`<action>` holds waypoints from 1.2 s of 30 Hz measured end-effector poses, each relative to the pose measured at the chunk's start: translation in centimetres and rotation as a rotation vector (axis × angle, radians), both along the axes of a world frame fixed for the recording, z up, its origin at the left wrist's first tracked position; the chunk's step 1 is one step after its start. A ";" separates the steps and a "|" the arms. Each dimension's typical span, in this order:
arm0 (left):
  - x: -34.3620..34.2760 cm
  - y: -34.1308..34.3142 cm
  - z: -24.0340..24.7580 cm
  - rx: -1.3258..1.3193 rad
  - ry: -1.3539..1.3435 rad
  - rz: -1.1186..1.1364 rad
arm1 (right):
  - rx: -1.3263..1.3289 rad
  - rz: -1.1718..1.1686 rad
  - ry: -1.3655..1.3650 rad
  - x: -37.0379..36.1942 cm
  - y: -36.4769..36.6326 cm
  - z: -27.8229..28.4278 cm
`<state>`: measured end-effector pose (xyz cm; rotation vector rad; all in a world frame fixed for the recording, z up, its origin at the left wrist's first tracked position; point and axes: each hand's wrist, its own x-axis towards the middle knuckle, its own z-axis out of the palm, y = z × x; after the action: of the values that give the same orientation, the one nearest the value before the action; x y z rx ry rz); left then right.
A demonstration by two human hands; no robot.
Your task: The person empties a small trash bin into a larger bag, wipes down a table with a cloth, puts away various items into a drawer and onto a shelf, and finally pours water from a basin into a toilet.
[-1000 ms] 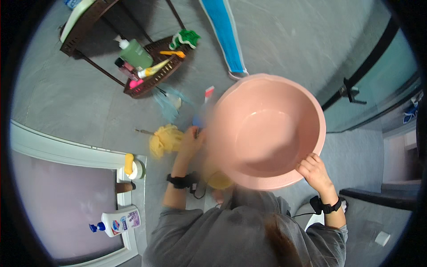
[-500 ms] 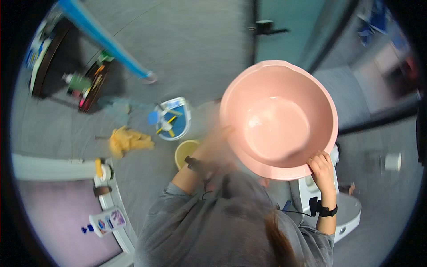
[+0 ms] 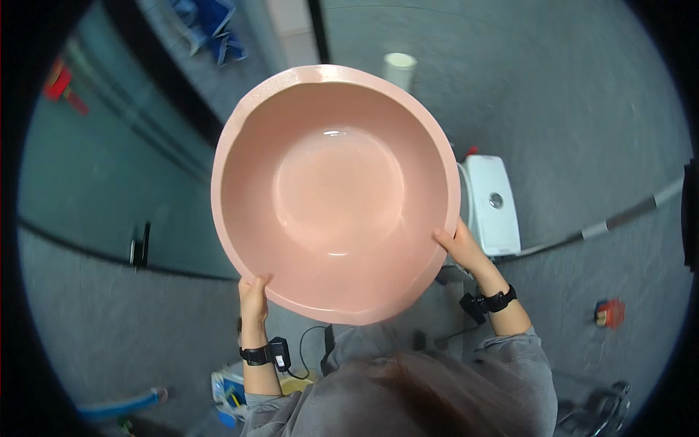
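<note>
A large round pink basin (image 3: 338,189) is held up in front of me, its open side toward the camera. Its smooth inside shows with nothing in it but glare, and a few drops seem to sit on the upper left rim. My left hand (image 3: 253,297) grips the lower left rim, thumb over the edge. At the lower right rim my right hand (image 3: 462,245) holds on, its thumb inside and its other fingers hidden behind the wall. Both wrists carry black straps with small devices.
Right of the basin stands a white toilet tank (image 3: 495,207). A glass door (image 3: 95,167) with a dark handle (image 3: 142,246) is on the left. Beyond the basin is a white cylinder (image 3: 400,71). A tub of cleaning items (image 3: 229,393) and a yellow bucket (image 3: 295,384) sit lower left.
The view has turned to the right, so the glass door now lies left. My left hand, blurred near the basin's left side before, now grips its rim. My right hand still holds on.
</note>
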<state>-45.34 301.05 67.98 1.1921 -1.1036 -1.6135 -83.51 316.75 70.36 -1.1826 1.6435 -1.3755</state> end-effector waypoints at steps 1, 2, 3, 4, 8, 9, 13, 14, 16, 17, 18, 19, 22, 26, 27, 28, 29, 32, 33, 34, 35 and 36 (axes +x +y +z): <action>-1.0 -0.2 0.8 -0.012 0.009 -0.026 | -0.004 -0.040 -0.002 -0.5 1.0 1.3; -1.7 -0.1 1.9 -0.016 0.015 -0.050 | 0.105 -0.095 -0.143 -0.6 2.5 3.1; -2.6 -0.4 2.6 -0.011 0.009 -0.085 | 0.211 -0.146 -0.289 -0.6 3.9 4.5; -3.9 -1.3 3.2 -0.041 -0.005 -0.144 | 0.153 -0.188 -0.286 -0.5 5.1 5.4; -14.4 -7.5 2.1 -0.109 0.044 -0.434 | 0.069 -0.446 -0.347 -4.0 7.4 4.8; -17.2 -8.8 1.9 -0.149 0.087 -0.444 | 0.011 -0.543 -0.367 -4.8 7.4 4.7; -27.9 -11.4 1.4 -0.326 0.044 -0.610 | -0.218 -0.842 -0.268 -7.1 6.4 2.8; -29.9 -11.4 1.0 -0.358 -0.064 -0.601 | -0.202 -0.901 -0.237 -7.7 5.4 2.4; -32.2 -10.7 0.2 -0.394 -0.174 -0.760 | -0.276 -0.986 -0.226 -9.7 3.6 0.2; -33.6 -10.6 -0.4 -0.394 -0.208 -0.847 | -0.313 -1.002 -0.198 -11.3 2.6 -1.2; -35.0 -10.8 -2.1 -0.412 -0.237 -0.835 | -0.299 -0.995 -0.119 -13.0 1.8 -2.4; -36.2 -10.3 -3.1 -0.408 -0.260 -0.841 | -0.288 -0.989 -0.121 -14.6 1.6 -4.2; -39.4 -8.0 -3.6 -0.350 -0.282 -0.908 | -0.295 -1.078 0.044 -18.9 0.4 -7.7; -42.9 -7.7 -7.4 -0.343 -0.272 -0.931 | -0.270 -1.093 -0.166 -21.1 -2.8 -10.3; -43.6 -7.8 -8.9 -0.337 -0.277 -0.920 | -0.265 -1.081 -0.170 -21.7 -3.6 -10.4; -44.3 -7.5 -8.5 -0.303 -0.275 -0.911 | -0.253 -1.096 -0.214 -22.1 -4.0 -10.3; -45.1 -7.2 -8.5 -0.267 -0.273 -0.902 | -0.240 -1.111 -0.258 -22.7 -4.1 -10.4; -46.6 -7.6 -9.9 -0.295 -0.309 -0.921 | -0.281 -1.063 -0.179 -25.4 -4.6 -15.9; -47.0 -7.7 -10.3 -0.285 -0.317 -0.920 | -0.352 -1.035 -0.189 -25.7 -4.8 -16.7; -47.2 -7.8 -10.4 -0.278 -0.315 -0.927 | -0.282 -1.038 -0.114 -26.0 -4.5 -17.6; -47.4 -7.9 -10.6 -0.271 -0.314 -0.933 | -0.270 -1.036 -0.122 -26.2 -4.5 -18.6; -47.7 -7.8 -11.1 -0.252 -0.274 -0.888 | -0.237 -1.051 -0.102 -26.3 -4.4 -19.6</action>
<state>-93.03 293.28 56.90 0.7937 -2.1495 -1.8694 -109.76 312.33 50.76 -0.2704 2.1657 -2.2416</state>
